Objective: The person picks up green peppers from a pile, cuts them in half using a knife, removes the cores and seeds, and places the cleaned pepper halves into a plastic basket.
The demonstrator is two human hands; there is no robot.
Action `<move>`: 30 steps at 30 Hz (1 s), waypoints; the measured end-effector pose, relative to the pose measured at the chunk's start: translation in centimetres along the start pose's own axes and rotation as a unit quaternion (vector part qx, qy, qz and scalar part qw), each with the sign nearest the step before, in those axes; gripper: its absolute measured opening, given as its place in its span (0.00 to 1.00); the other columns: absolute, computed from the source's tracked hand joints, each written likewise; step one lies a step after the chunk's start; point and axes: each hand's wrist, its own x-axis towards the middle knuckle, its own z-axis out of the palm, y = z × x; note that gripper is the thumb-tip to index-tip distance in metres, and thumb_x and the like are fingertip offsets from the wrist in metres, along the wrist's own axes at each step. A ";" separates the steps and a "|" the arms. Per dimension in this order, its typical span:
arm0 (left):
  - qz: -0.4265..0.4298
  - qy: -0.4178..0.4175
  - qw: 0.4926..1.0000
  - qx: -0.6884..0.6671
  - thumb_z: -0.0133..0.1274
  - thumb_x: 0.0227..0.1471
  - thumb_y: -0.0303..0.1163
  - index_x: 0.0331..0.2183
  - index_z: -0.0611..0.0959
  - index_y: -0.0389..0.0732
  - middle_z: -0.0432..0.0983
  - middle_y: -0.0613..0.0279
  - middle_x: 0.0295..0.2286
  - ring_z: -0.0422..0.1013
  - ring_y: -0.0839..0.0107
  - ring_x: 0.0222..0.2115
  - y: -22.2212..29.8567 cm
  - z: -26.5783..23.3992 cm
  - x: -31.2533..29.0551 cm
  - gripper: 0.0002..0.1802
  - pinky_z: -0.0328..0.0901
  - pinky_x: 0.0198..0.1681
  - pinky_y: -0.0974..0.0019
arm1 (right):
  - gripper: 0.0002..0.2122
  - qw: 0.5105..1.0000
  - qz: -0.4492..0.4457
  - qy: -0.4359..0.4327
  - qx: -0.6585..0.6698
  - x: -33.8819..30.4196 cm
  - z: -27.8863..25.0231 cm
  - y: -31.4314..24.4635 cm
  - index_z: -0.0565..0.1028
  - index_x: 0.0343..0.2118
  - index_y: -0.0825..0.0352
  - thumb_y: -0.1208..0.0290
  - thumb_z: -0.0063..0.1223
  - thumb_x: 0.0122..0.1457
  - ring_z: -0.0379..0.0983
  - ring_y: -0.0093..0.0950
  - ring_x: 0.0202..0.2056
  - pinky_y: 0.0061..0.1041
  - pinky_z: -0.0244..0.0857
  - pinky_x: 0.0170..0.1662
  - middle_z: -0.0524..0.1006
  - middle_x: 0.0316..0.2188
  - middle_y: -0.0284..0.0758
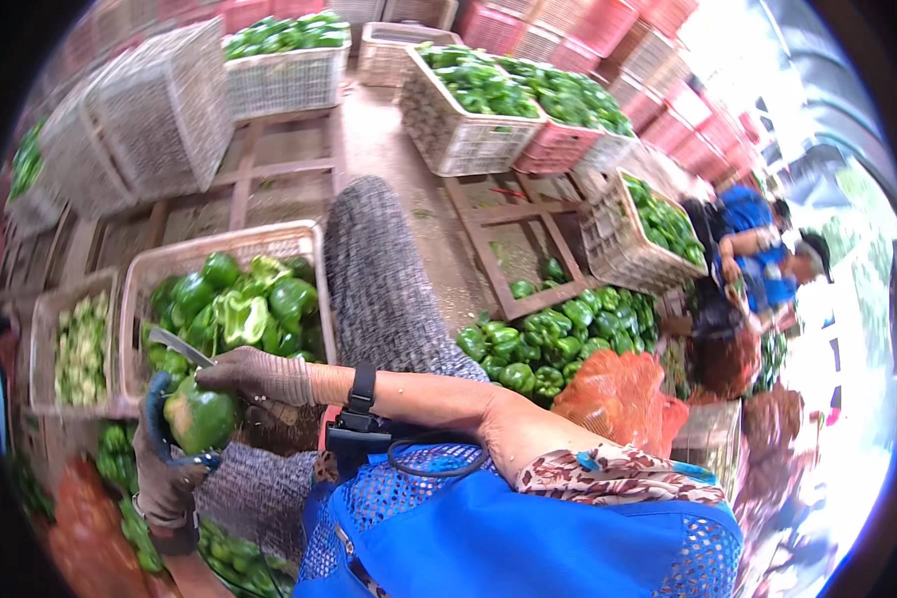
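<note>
My left hand [164,468], in a grey glove with blue on its fingers, is wrapped round a large green bell pepper [201,417]. Just above the pepper my right hand [259,375], in a brownish glove, closes on a knife whose curved metal blade [177,346] points up and left. Part of the knife's handle is hidden by the glove. Both hands are at the near edge of a pale plastic crate [321,299] of green peppers, one of them cut open [244,317] with its pale inside showing.
Left of that crate stands a smaller crate [42,349] of pale green pieces. Loose peppers [553,344] lie in a heap beside an orange mesh sack [613,399]. Wooden pallets [513,214], filled crates [468,130] and stacked crates [159,110] stand farther off. A person in blue [757,249] sits at the right.
</note>
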 end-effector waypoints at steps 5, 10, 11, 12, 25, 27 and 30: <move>0.062 0.141 0.955 -0.255 0.59 0.46 0.55 0.58 0.62 0.35 0.66 0.51 0.51 0.66 0.59 0.49 -0.9 6.2 5.2 0.47 0.65 0.51 0.58 | 0.24 0.973 0.069 0.132 0.177 -4.2 -0.3 -5.7 0.71 0.25 0.62 0.41 0.50 0.54 0.58 0.19 0.05 0.16 0.48 0.06 0.65 0.09 0.27; 0.138 0.244 0.941 0.187 0.54 0.54 0.32 0.54 0.64 0.34 0.71 0.52 0.42 0.70 0.58 0.40 -6.3 11.8 3.2 0.28 0.66 0.43 0.59 | 0.26 0.983 -0.047 0.106 0.141 -2.9 -0.7 -4.6 0.74 0.43 0.64 0.43 0.47 0.58 0.67 0.17 0.15 0.12 0.62 0.17 0.74 0.22 0.26; 0.120 0.279 0.941 0.150 0.53 0.54 0.30 0.54 0.61 0.33 0.69 0.50 0.44 0.69 0.59 0.42 -5.3 13.0 3.6 0.30 0.65 0.45 0.60 | 0.22 0.979 -0.039 0.104 0.171 -2.5 -0.2 -4.9 0.74 0.40 0.63 0.46 0.45 0.60 0.69 0.17 0.15 0.14 0.61 0.14 0.73 0.18 0.27; 0.147 0.349 0.922 0.082 0.56 0.53 0.29 0.58 0.54 0.29 0.68 0.48 0.48 0.68 0.57 0.46 -5.5 13.6 4.3 0.38 0.62 0.52 0.58 | 0.19 0.985 -0.034 0.133 0.107 -2.1 -0.9 -3.5 0.72 0.37 0.63 0.49 0.45 0.61 0.67 0.19 0.11 0.16 0.58 0.11 0.72 0.16 0.28; -0.035 0.388 0.919 0.058 0.64 0.42 0.25 0.59 0.49 0.38 0.65 0.50 0.50 0.67 0.63 0.49 -8.1 11.2 1.4 0.50 0.63 0.53 0.61 | 0.19 0.755 -0.239 0.094 -0.604 0.5 -1.1 0.2 0.67 0.51 0.73 0.63 0.43 0.63 0.74 0.51 0.35 0.41 0.68 0.37 0.74 0.35 0.56; -0.039 0.399 0.915 0.044 0.64 0.43 0.30 0.59 0.51 0.33 0.69 0.46 0.47 0.71 0.57 0.45 -9.1 11.0 1.4 0.49 0.66 0.49 0.59 | 0.23 0.718 -0.251 0.049 -0.648 0.4 -1.3 -0.2 0.63 0.54 0.73 0.64 0.48 0.59 0.74 0.51 0.34 0.42 0.69 0.36 0.74 0.37 0.55; -0.053 0.389 0.920 0.004 0.67 0.38 0.29 0.58 0.54 0.34 0.71 0.50 0.47 0.71 0.60 0.45 -7.3 10.0 1.1 0.50 0.66 0.50 0.62 | 0.31 0.674 -0.203 -0.033 -0.709 0.1 0.0 -2.5 0.57 0.58 0.74 0.68 0.53 0.52 0.75 0.50 0.33 0.41 0.70 0.35 0.74 0.39 0.54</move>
